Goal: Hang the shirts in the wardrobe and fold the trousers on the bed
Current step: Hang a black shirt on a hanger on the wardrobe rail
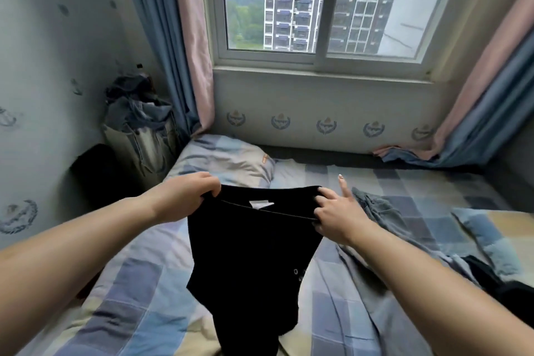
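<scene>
Both hands (185, 196) (338, 217) pinch black trousers (248, 257) waistband above bed (130, 298).

From my remote seat I see a white-framed sliding window (318, 9) straight ahead, grey daylight coming through it, tall apartment blocks (312, 0) and green trees (245, 17) outside. Pink-and-blue curtains (185, 46) hang at both sides, the right one (485, 113) pooling onto the mattress. The pale walls (52, 37) carry blue crest motifs (326, 126). A bed with a blue, grey and cream checked sheet (130, 283) fills the room, a matching pillow (225, 159) in its far left corner.
</scene>
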`<state>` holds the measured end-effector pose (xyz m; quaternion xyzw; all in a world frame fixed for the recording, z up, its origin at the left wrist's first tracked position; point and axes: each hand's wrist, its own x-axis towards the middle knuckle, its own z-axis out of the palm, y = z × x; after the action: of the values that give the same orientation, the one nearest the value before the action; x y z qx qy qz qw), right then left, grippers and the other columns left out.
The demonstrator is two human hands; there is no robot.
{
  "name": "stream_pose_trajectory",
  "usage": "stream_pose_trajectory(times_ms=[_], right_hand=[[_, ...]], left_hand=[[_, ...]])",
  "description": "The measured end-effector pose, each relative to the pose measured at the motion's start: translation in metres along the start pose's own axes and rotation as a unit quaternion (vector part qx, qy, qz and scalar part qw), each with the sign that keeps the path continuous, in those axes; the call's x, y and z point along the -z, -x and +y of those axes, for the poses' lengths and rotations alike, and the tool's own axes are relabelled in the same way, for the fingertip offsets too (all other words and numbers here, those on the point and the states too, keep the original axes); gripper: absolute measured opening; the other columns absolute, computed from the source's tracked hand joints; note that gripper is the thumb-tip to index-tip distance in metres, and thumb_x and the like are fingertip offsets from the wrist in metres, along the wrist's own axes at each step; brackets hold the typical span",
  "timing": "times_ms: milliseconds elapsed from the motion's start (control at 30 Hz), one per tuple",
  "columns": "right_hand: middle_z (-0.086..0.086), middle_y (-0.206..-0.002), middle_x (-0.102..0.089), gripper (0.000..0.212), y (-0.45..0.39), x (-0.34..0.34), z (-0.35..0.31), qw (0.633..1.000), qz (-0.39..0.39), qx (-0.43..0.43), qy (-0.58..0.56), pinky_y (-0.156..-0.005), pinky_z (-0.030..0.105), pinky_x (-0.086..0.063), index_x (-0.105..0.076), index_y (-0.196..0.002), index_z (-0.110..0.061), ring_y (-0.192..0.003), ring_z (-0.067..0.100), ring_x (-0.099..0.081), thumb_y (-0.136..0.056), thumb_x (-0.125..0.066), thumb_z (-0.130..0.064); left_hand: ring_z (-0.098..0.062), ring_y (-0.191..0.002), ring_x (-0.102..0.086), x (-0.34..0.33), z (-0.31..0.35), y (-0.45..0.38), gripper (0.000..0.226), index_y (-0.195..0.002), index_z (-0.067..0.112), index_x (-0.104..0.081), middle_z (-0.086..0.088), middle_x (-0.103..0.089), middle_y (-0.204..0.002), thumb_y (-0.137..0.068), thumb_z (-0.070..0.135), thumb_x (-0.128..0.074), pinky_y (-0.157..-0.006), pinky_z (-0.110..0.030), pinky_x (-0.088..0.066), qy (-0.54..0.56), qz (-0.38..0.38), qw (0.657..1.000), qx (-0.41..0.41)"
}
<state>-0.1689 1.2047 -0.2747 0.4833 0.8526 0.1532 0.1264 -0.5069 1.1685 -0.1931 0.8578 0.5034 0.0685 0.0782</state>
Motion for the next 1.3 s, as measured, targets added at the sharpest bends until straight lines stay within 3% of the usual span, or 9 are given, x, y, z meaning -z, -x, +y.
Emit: stream_pose_trajectory(times_ms=[100,167,233,333,567,767,933,1067,1300], right_hand=[[-0.001,-0.1,-0.062,0.037,0.049,0.046,0.045,0.997,0.027,-0.018,0.067,-0.107,0.047,-0.024,-0.073,-0.1,-0.018,-0.116,0.024,-0.046,-0.088,-0.048,-0.044],[-0.005,-0.071,-0.063,0.027,0.085,0.076,0.07,0.992,0.046,-0.03,0.118,-0.075,0.033,-0.044,-0.074,-0.069,-0.02,-0.083,0.021,-0.06,-0.067,-0.071,-0.047],[-0.004,-0.075,-0.065,0.03,0.123,0.095,0.094,0.989,0.039,-0.06,0.133,-0.064,0.028,-0.042,-0.073,-0.072,-0.02,-0.077,0.021,-0.062,-0.068,-0.072,-0.05],[0.003,-0.113,-0.056,0.038,0.17,0.122,0.129,0.985,0.046,-0.112,0.122,-0.073,0.03,-0.039,-0.063,-0.107,-0.018,-0.103,0.026,-0.058,-0.094,-0.042,-0.047],[0.004,-0.071,-0.067,0.025,0.295,0.188,0.178,0.965,0.1,-0.102,0.219,-0.056,0.028,-0.045,-0.068,-0.072,-0.016,-0.062,0.026,-0.068,-0.086,-0.063,-0.037],[0.0,-0.101,-0.064,0.037,0.371,0.218,0.195,0.946,0.104,-0.205,0.227,-0.063,0.03,-0.036,-0.055,-0.109,-0.021,-0.091,0.025,-0.065,-0.097,-0.031,-0.047],[-0.002,-0.103,-0.062,0.034,0.43,0.237,0.182,0.913,0.05,-0.314,0.256,-0.057,0.028,-0.03,-0.058,-0.105,-0.022,-0.092,0.024,-0.064,-0.094,-0.038,-0.046],[-0.004,-0.105,-0.058,0.03,0.47,0.249,0.154,0.897,-0.024,-0.378,0.23,-0.059,0.027,-0.034,-0.063,-0.102,-0.022,-0.092,0.025,-0.064,-0.092,-0.04,-0.039],[-0.006,-0.108,-0.054,0.025,0.545,0.271,0.066,0.914,-0.11,-0.357,0.156,-0.057,0.029,-0.032,-0.057,-0.1,-0.024,-0.083,0.024,-0.061,-0.09,-0.042,-0.042]], left_hand=[[-0.016,-0.081,-0.049,0.023,0.039,-0.005,0.031,-0.099,0.024,-0.057,0.01,-0.048,-0.096,-0.081,0.0,-0.047,-0.073,-0.029,-0.044,-0.043,-0.035,0.998,-0.032],[-0.012,-0.091,-0.053,0.04,0.069,-0.01,0.041,-0.113,0.027,-0.062,0.01,-0.053,-0.107,-0.086,0.001,-0.046,-0.081,-0.023,-0.043,-0.054,-0.039,0.997,-0.047],[-0.012,-0.103,-0.056,0.057,0.102,-0.014,0.051,-0.122,0.028,-0.063,0.008,-0.056,-0.116,-0.086,-0.003,-0.045,-0.092,-0.022,-0.042,-0.034,-0.021,0.997,-0.063],[-0.016,-0.104,-0.059,0.079,0.149,-0.022,0.049,-0.116,0.023,-0.068,0.004,-0.061,-0.115,-0.084,-0.006,-0.046,-0.095,-0.025,-0.043,-0.009,0.025,0.997,-0.076],[-0.023,-0.072,-0.05,0.106,0.239,-0.039,0.031,-0.073,0.023,-0.055,0.0,-0.055,-0.074,-0.083,-0.005,-0.048,-0.067,-0.024,-0.04,0.099,0.138,0.983,-0.076],[-0.009,-0.059,-0.05,0.126,0.304,-0.065,0.027,-0.074,0.036,-0.054,0.004,-0.058,-0.072,-0.09,0.014,-0.054,-0.053,-0.016,-0.039,0.205,0.158,0.958,-0.121],[0.003,-0.066,-0.059,0.138,0.344,-0.072,0.019,-0.076,0.046,-0.06,0.015,-0.064,-0.073,-0.086,0.032,-0.067,-0.063,-0.013,-0.045,0.205,0.119,0.94,-0.247],[-0.005,-0.068,-0.058,0.142,0.36,-0.081,0.012,-0.083,0.029,-0.065,0.007,-0.063,-0.075,-0.093,0.027,-0.059,-0.064,-0.018,-0.045,0.213,0.09,0.923,-0.309],[0.004,-0.056,-0.056,0.118,0.39,-0.092,0.014,-0.076,0.033,-0.065,0.011,-0.064,-0.063,-0.089,0.027,-0.065,-0.057,-0.013,-0.043,0.272,0.018,0.878,-0.393]])
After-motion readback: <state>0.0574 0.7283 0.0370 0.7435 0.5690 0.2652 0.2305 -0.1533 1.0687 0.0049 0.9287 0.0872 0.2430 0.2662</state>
